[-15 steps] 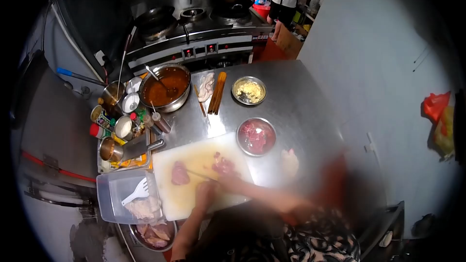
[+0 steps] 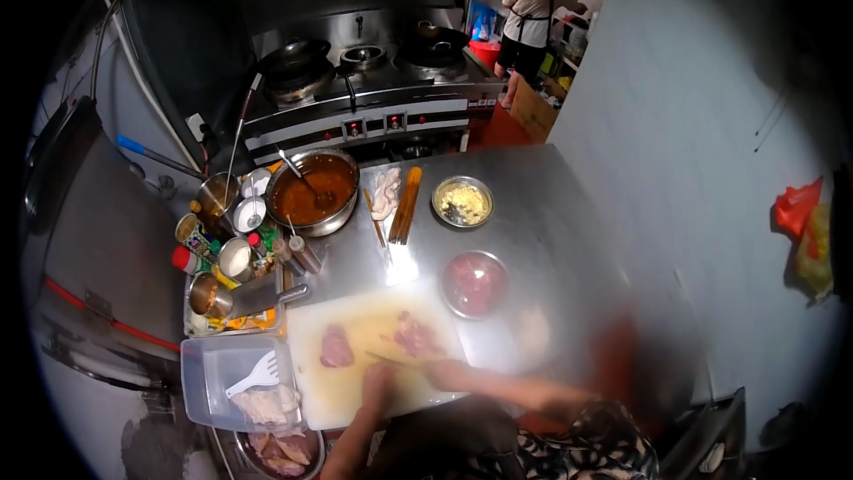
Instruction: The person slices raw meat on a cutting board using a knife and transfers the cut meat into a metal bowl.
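Note:
A white cutting board [image 2: 320, 400] bears a pink piece of meat [image 2: 336, 346] on its left and cut pieces of meat [image 2: 415, 336] on its right. My right hand [image 2: 450, 375] is closed on a knife [image 2: 391, 360], whose thin blade points left between the two portions. Close to the board's near edge, my left hand [image 2: 379, 382] is beside the blade; its fingers look curled, but blur hides whether they hold anything. Beyond the board's right corner stands a metal bowl of meat [image 2: 476, 285].
A clear tub [image 2: 200, 382] with a white slotted spatula and pale meat adjoins the board's left side, above another meat bowl [image 2: 280, 453]. Sauce bowl [image 2: 313, 191], skewers [image 2: 407, 204] and garlic-like bowl [image 2: 462, 203] stand farther back. A person [image 2: 529, 18] stands beyond the stove [image 2: 373, 116].
The view has tilted up, so the table sits lower in the frame. The knife and my right hand have shifted slightly right and nearer my body, away from the left piece of meat.

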Demonstrator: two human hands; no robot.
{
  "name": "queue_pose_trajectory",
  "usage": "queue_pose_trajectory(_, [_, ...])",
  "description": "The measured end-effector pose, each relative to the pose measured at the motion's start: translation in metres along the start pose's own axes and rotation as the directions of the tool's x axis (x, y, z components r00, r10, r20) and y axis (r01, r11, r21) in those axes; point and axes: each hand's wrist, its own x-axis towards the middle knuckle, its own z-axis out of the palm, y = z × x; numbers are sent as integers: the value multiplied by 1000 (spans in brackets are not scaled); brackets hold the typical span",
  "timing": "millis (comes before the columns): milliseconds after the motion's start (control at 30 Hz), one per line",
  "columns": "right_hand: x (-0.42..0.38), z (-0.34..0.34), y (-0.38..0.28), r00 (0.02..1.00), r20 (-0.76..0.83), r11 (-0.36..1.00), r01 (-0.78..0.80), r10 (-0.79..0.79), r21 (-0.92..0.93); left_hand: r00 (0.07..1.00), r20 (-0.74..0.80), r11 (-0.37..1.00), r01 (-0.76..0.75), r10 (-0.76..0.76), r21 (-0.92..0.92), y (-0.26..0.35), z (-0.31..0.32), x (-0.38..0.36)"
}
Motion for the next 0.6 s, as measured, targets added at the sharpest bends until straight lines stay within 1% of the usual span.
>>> queue_pose_trajectory(67, [18, 14, 3, 998, -54, 999, 29, -31, -39, 1000, -26, 1000, -18, 18, -17, 2, 1, 1])
queue_pose_trajectory(167, [36, -19, -36, 997, -59, 999, 41, -42, -25, 997, -46, 996, -58, 56, -64, 11, -6, 5])
queue_pose_trajectory(233, [43, -27, -52, 992, -107, 998, 64, -65, -8, 997, -43, 993, -73, 69, -92, 17, -8, 6])
queue_pose_trajectory(267, [46, -21, -51, 990, -123, 997, 74, -73, -1, 995, -65, 994, -83, 79, -68, 17, -8, 7])
queue_pose_trajectory(300, [48, -9, -42, 988, -149, 999, 48, -50, -23, 992, -88, 995, -94, 90, -44, 17, -7, 6])
queue_pose_trajectory(367, [50, 14, -17, 983, -178, 999, 24, -32, -46, 993, -79, 996, -90, 87, -29, 14, -7, 4])
queue_pose_trajectory(400, [44, 15, -8, 983, -180, 998, 21, -30, -52, 994, -72, 996, -88, 87, -16, 12, -8, 5])
queue_pose_trajectory(467, [16, -6, -6, 990, -128, 998, -55, 54, -1, 992, -91, 996, -88, 86, -16, 8, -5, 4])
queue_pose_trajectory(500, [-2, -22, -9, 989, -85, 993, -117, 119, 32, 991, -107, 996, -82, 79, -21, 9, -4, 2])
queue_pose_trajectory(567, [-34, -54, -23, 971, -20, 969, -238, 240, 61, 992, -103, 997, -80, 78, -13, 11, -5, 2])
queue_pose_trajectory(600, [-42, -68, -36, 961, -9, 960, -275, 276, 63, 992, -94, 996, -88, 87, -4, 12, -6, 4])
